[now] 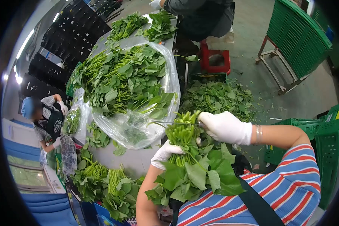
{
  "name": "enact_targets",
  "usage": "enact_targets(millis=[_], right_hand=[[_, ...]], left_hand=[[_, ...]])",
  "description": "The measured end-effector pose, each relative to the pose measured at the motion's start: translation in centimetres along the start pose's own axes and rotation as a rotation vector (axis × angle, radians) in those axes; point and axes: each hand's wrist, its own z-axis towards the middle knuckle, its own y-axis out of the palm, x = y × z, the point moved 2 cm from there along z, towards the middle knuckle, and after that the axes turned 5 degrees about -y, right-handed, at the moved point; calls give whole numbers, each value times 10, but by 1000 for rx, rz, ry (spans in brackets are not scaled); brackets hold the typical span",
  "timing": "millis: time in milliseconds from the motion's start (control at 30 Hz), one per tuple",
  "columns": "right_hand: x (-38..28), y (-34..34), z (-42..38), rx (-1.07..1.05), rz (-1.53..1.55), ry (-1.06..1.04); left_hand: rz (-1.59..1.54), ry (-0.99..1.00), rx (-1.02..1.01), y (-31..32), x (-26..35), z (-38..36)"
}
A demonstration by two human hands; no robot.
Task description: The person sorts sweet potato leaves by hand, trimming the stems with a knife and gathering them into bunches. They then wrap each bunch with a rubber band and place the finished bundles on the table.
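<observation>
My left hand [168, 151], in a white glove, is closed around the stems of a bunch of leafy greens [182, 135]. The cut ends point away from me, and the broad leaves hang toward my striped shirt. My right hand [226, 129], gloved too, is closed at the right of the stem ends. From it a thin knife [173, 122] reaches leftward across the stems; its handle is hidden in the fist. Just beyond the bunch, a large heap of the same greens [120, 79] lies on a clear plastic sheet [133, 132].
The metal table [139, 160] carries more bunches [116, 192] at lower left. Leaves [218, 98] pile on the floor near a red stool [214, 58]. Green crates [297, 34] stand at right. One co-worker [51, 116] is at left, another [203, 17] at the far end.
</observation>
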Motion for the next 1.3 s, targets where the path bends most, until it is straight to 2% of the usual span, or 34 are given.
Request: enact_targets(millis=[33,100,133,200,233,267,333,367,500,600,633,767,833,867,933,1033,1167,1233,1300], right_hand=[[5,3,4,15,-46,-71],[49,22,0,-14,-102,-63],[78,33,-10,-56,-151,-58],[162,47,-59,-286,-247,330],[168,45,-73,-239,-243,318],[162,44,-78,-212,-234,305],[151,42,-72,23,-152,266],[143,38,-64,59,-89,335],[112,24,-43,235,61,256],[76,9,-24,252,221,271],[63,3,-17,261,261,231],[29,-2,8,196,196,-122],[19,6,16,162,160,-255],[13,6,19,148,173,-270],[12,11,24,159,182,-272],[11,16,27,145,186,-271],[14,25,28,76,218,-216],[28,42,34,249,209,-311],[73,58,35,123,44,-113]], left_hand=[[-133,5,-53,3,0,1],[-417,49,-147,12,-4,2],[-417,44,-142,16,-4,-6],[-417,147,-20,25,16,-27],[-243,241,-75,-5,2,-22],[-241,271,-71,-2,12,-16],[-327,204,47,13,9,-24],[-223,237,-51,5,7,-15],[-94,175,-39,4,7,-9],[-262,130,-1,-4,-4,-12],[-160,209,-111,-4,0,-7],[-266,233,-44,6,-2,-12],[-341,114,109,10,-2,-20],[-340,112,109,11,-3,-22],[-637,98,-15,15,-4,-24],[-645,104,-46,11,-7,-24],[-595,100,-73,6,-8,-21],[-390,94,75,9,-6,-19],[-323,150,-1,13,-9,-16]])
